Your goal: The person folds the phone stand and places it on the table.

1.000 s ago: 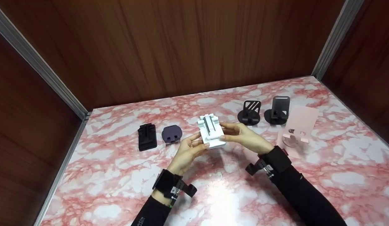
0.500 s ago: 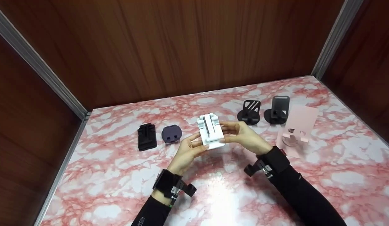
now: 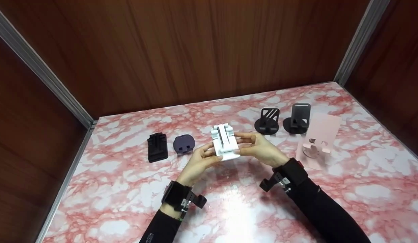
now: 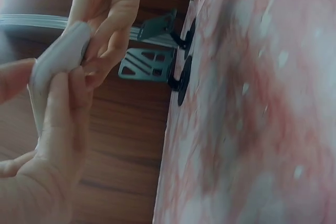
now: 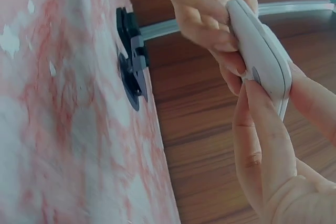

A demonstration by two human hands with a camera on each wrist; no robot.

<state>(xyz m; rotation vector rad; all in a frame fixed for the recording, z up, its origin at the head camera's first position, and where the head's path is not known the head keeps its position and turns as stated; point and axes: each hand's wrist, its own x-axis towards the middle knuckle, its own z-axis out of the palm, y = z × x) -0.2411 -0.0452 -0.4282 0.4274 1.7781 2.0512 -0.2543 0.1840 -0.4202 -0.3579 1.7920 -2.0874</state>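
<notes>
A white folded phone stand (image 3: pixel 225 141) is held above the table between both hands, its slotted face up toward the head camera. My left hand (image 3: pixel 198 164) pinches its lower left side, thumb on the front edge and fingers beneath. On the right edge my right hand (image 3: pixel 262 148) grips it with thumb and fingers. The left wrist view shows the smooth side of the stand (image 4: pixel 60 59) between the fingers of both hands. From the right wrist the rounded white underside of the stand (image 5: pixel 260 51) shows, with fingertips pressed against it.
Left of the hands lie a black folded stand (image 3: pixel 158 147) and a purple round stand (image 3: pixel 184 144). To the right are a black slatted stand (image 3: pixel 268 123), a dark grey stand (image 3: pixel 298 118) and a pink stand (image 3: pixel 323 130). Wooden walls (image 3: pixel 209 50) border the marbled table (image 3: pixel 121 189).
Both hands and the white phone stand have shifted slightly left, with its face tilting a little. The other stands stay where they were.
</notes>
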